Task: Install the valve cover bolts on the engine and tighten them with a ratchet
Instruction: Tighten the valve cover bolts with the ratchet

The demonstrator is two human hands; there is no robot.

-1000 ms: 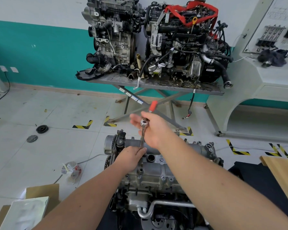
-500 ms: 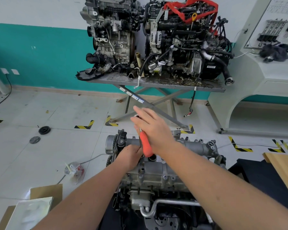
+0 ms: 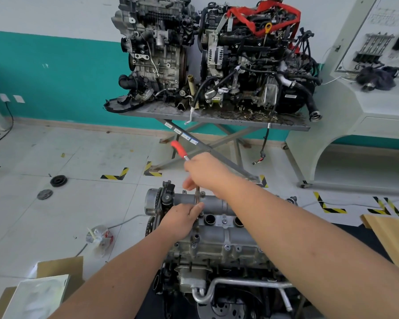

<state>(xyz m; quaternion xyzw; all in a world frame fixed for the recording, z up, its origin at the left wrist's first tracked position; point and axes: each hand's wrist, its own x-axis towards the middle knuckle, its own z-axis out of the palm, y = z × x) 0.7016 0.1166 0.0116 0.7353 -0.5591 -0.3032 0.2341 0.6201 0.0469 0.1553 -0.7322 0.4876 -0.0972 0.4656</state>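
Note:
A grey engine (image 3: 219,245) with its valve cover (image 3: 217,203) stands in front of me. My right hand (image 3: 205,173) grips a ratchet whose red handle (image 3: 178,148) sticks up and to the left past my knuckles. A thin metal extension (image 3: 197,196) runs straight down from the ratchet head to the cover's left end. My left hand (image 3: 180,218) rests on the cover and pinches the lower end of that extension. The bolt under the socket is hidden by my fingers. Several bolt heads (image 3: 227,247) show along the cover's near edge.
Two other engines (image 3: 217,58) sit on a scissor-leg metal table (image 3: 217,120) by the teal wall. A white training bench (image 3: 366,107) is at the right, a wooden board (image 3: 392,236) at right, a cardboard box (image 3: 37,293) at lower left. Pulley discs (image 3: 58,180) and a plastic cup (image 3: 99,238) lie on the floor.
The ratchet handle has swung round: it pointed up right, then down toward me, and now up left. My left hand has kept hold of the extension at the cover.

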